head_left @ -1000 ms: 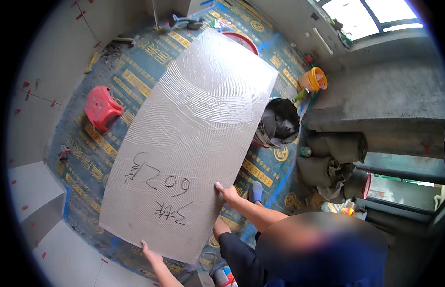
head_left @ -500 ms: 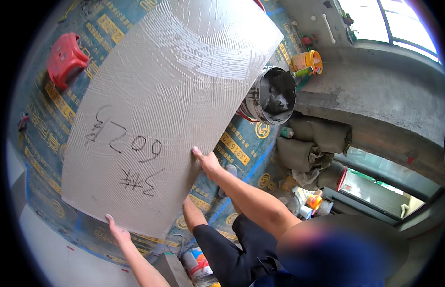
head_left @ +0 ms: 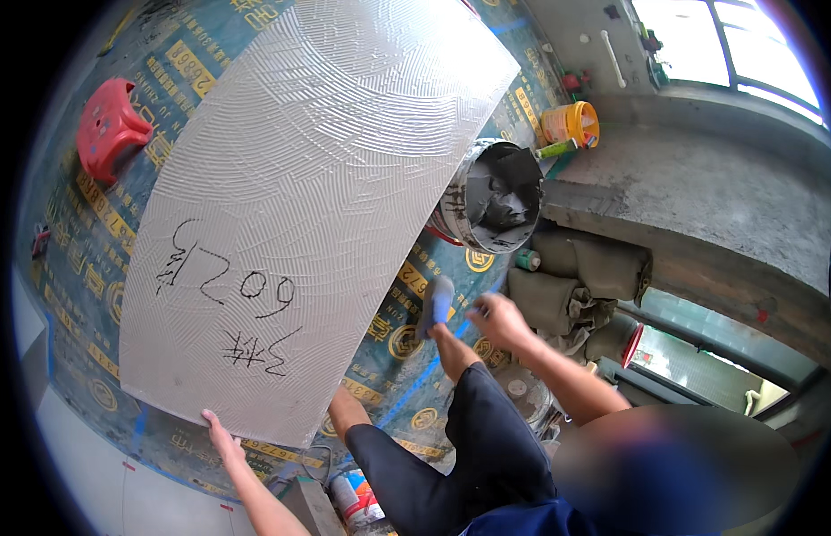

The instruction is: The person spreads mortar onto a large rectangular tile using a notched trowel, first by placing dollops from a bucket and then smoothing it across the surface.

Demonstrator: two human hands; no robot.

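Note:
A large pale grey tile (head_left: 290,196), its upper face covered in combed ridges with black handwritten marks, slants across the left and middle of the view. My left hand (head_left: 225,435) grips its lower-left edge, thumb on the face. My right hand (head_left: 494,317) is off the tile, to the right of its edge above my foot (head_left: 437,299), with fingers loosely bent and apart and nothing visible in them. A bucket of dark grey paste (head_left: 494,196) stands beside the tile's right edge.
A red plastic stool (head_left: 107,129) is left of the tile on the printed floor covering (head_left: 405,339). A yellow bucket (head_left: 567,122), a concrete ledge (head_left: 683,188) and grey-green sacks (head_left: 594,259) line the right side, below and beside windows. A white paneled surface (head_left: 121,496) lies lower left.
My right hand has let go of the tile's right edge and moved right. My left hand still grips the lower edge. The view has shifted, carrying the tile higher and leftward in the picture.

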